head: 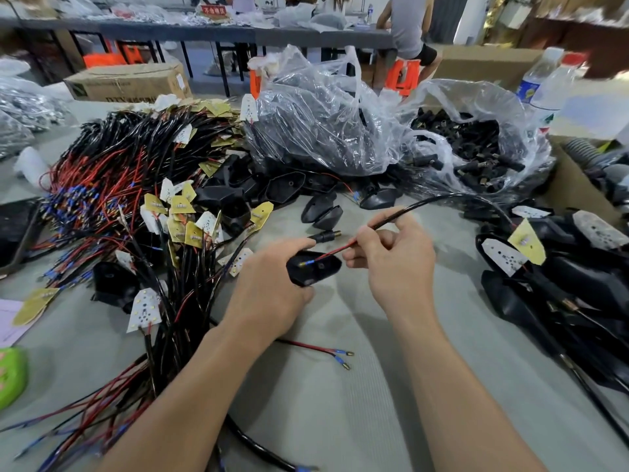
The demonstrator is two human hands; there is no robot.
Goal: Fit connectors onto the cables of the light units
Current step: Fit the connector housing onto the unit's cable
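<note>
Item under inspection: the cable [401,214] of one light unit is arching up and away to the right of the black housing [315,272]. Its red wire [335,249] is running down into the housing's open side, and the blue terminal [308,263] is lying inside.

The left hand [269,294] is gripping the housing just above the counter [340,386], fingers [296,244] curled round the shell. The right hand [391,264] is pinching the cable just right of the housing, its fingers [381,240] clamped where the sheath ends.

A black connector [323,237] is showing just behind the housing. Whether the left hand is holding it cannot be told.

Recommendation: the operator is best served by keeping the housing steady, feeding the terminal straight without kinking the wire, and gripping close to the wire's end.

A loose pair of leads [326,350] is lying in front of the housing. A cable heap [119,199] is sitting to its left, and a bag of connectors [476,144] is standing behind it to the right.
</note>
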